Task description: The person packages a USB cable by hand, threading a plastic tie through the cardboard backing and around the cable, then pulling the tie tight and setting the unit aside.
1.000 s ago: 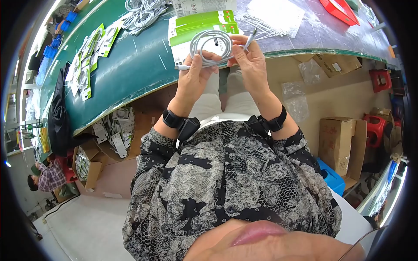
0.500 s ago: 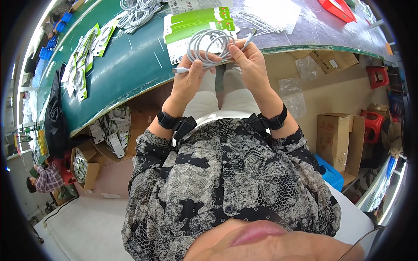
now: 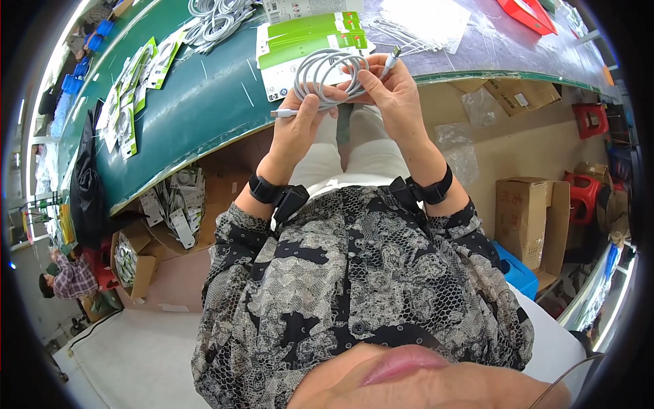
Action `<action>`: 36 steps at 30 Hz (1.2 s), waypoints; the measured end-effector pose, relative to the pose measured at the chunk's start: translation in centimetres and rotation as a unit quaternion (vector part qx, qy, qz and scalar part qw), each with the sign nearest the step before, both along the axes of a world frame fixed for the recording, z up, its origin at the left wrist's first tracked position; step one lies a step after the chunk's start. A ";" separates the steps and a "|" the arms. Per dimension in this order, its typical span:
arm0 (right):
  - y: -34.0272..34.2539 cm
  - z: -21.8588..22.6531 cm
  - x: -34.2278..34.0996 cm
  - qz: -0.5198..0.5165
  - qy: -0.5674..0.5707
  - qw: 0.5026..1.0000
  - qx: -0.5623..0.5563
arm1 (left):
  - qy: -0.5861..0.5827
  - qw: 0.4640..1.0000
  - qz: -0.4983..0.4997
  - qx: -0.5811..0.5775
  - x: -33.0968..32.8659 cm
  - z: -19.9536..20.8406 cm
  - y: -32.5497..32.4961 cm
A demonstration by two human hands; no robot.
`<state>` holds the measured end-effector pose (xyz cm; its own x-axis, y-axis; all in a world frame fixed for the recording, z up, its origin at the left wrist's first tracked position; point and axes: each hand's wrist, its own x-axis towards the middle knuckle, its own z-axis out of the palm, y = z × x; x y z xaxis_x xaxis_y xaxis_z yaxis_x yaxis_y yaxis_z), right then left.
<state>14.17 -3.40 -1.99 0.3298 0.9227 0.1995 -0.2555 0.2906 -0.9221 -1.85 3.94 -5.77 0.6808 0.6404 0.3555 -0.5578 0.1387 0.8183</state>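
A light grey USB cable, wound into a loose coil, is held between my two hands over the table's near edge. My left hand pinches the coil's left side, and one white plug sticks out to the left past its thumb. On the other side my right hand grips the coil between thumb and fingers, with the second plug pointing up beyond the fingertips. Just behind the coil lies a stack of green and white packaging cards, partly covered by it.
More coiled cables lie at the back left, near carded cables on the green table. White ties and a red tray are to the right. Below stand cardboard boxes and a box of packed cables.
Both hands and the coil have shifted very slightly; the right hand has tilted and moved a little down. The grip on the cable stays the same.
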 end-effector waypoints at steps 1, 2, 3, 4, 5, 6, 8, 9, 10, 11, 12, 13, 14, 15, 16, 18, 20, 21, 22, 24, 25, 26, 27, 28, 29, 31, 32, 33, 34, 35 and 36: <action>0.0 0.0 -0.1 -0.008 -0.001 1.000 0.001 | -0.003 1.000 0.000 0.000 0.0 0.0 0.0; 0.0 0.0 -0.1 -0.009 -0.001 1.000 0.001 | -0.003 1.000 -0.001 0.001 0.0 -0.1 0.0; 0.0 0.0 -0.2 -0.014 0.001 1.000 -0.003 | -0.001 1.000 0.001 -0.004 0.0 -0.1 -0.1; -0.1 0.0 -0.2 -0.020 0.003 1.000 -0.006 | 0.000 1.000 0.003 -0.009 0.0 -0.2 -0.1; -0.1 0.1 -0.3 -0.025 0.005 1.000 -0.010 | 0.002 1.000 0.005 -0.014 0.0 -0.2 -0.1; -0.1 0.0 -0.3 -0.026 0.005 1.000 -0.010 | 0.002 1.000 0.005 -0.014 0.1 -0.4 -0.2; -0.1 -0.2 -0.3 -0.115 -0.133 0.984 -0.018 | -0.008 0.998 0.003 -0.068 0.2 -0.7 -0.3; -0.1 -0.2 -0.3 -0.158 -0.201 0.967 -0.022 | -0.014 0.995 0.002 -0.095 0.3 -0.8 -0.3; -0.1 -0.3 -0.4 -0.158 -0.201 0.967 -0.022 | -0.014 0.995 0.003 -0.095 0.4 -0.9 -0.4; -0.2 -0.3 -0.3 -0.139 -0.179 0.974 -0.031 | -0.017 0.995 0.004 -0.103 0.5 -0.9 -0.5; -0.2 -0.3 -0.3 -0.120 -0.156 0.980 -0.041 | -0.021 0.994 0.005 -0.111 0.6 -1.0 -0.5; -0.3 -0.3 -0.2 -0.101 -0.134 0.985 -0.051 | -0.024 0.993 0.006 -0.119 0.6 -1.0 -0.6; -0.4 -0.2 -0.1 -0.100 -0.134 0.985 -0.051 | -0.024 0.993 0.007 -0.119 0.6 -1.0 -0.5; -0.5 0.0 0.1 -0.076 -0.109 0.989 -0.067 | -0.018 0.994 -0.003 -0.110 0.4 -1.0 -0.5; -0.6 0.3 0.3 -0.052 -0.084 0.992 -0.083 | -0.012 0.995 -0.012 -0.101 0.3 -1.0 -0.5; -0.8 0.4 0.8 -0.026 -0.058 0.993 -0.100 | -0.006 0.996 -0.020 -0.092 0.0 -0.8 -0.5; -1.1 0.5 1.3 0.015 -0.034 0.995 -0.090 | 0.002 0.996 -0.053 -0.076 -0.4 -0.4 -0.4; -1.2 0.5 1.4 0.035 -0.022 0.996 -0.085 | 0.007 0.995 -0.070 -0.068 -0.4 -0.2 -0.4; -1.3 0.6 1.5 0.034 -0.022 0.996 -0.085 | 0.006 0.995 -0.071 -0.068 -0.4 -0.1 -0.4; -1.3 0.7 1.5 0.049 0.057 0.995 -0.066 | 0.011 0.995 -0.074 -0.067 -0.3 0.2 -0.5; -1.3 0.7 1.5 0.057 0.096 0.992 -0.056 | 0.013 0.995 -0.074 -0.066 -0.3 0.2 -0.5; -1.3 0.6 1.5 0.058 0.097 0.992 -0.056 | 0.013 0.995 -0.073 -0.066 -0.4 0.2 -0.5; -1.3 0.3 1.6 0.079 0.120 0.988 -0.048 | 0.011 0.994 -0.079 -0.070 -0.5 0.2 -0.5; -1.4 0.0 1.8 0.101 0.144 0.984 -0.041 | 0.009 0.994 -0.086 -0.074 -0.6 0.2 -0.5; -1.4 -0.2 2.1 0.122 0.168 0.978 -0.033 | 0.007 0.993 -0.092 -0.078 -0.7 0.1 -0.5; -1.3 -0.3 2.8 0.148 0.172 0.973 -0.044 | 0.001 0.991 -0.106 -0.079 -0.7 -0.1 -0.6; -1.3 -0.3 3.2 0.174 0.176 0.967 -0.054 | -0.005 0.990 -0.119 -0.079 -0.7 -0.2 -0.7; -1.3 -0.4 3.4 0.199 0.180 0.961 -0.065 | -0.010 0.988 -0.132 -0.080 -0.8 -0.3 -0.8; -1.3 -0.2 3.4 0.199 0.181 0.961 -0.065 | -0.010 0.988 -0.133 -0.080 -0.8 -0.2 -0.9; -1.4 0.1 3.5 0.178 0.084 0.976 -0.089 | 0.015 0.988 -0.130 -0.080 -0.9 -0.1 -1.0; -1.5 0.5 3.5 0.155 -0.013 0.981 -0.113 | 0.040 0.988 -0.128 -0.079 -1.0 0.0 -1.1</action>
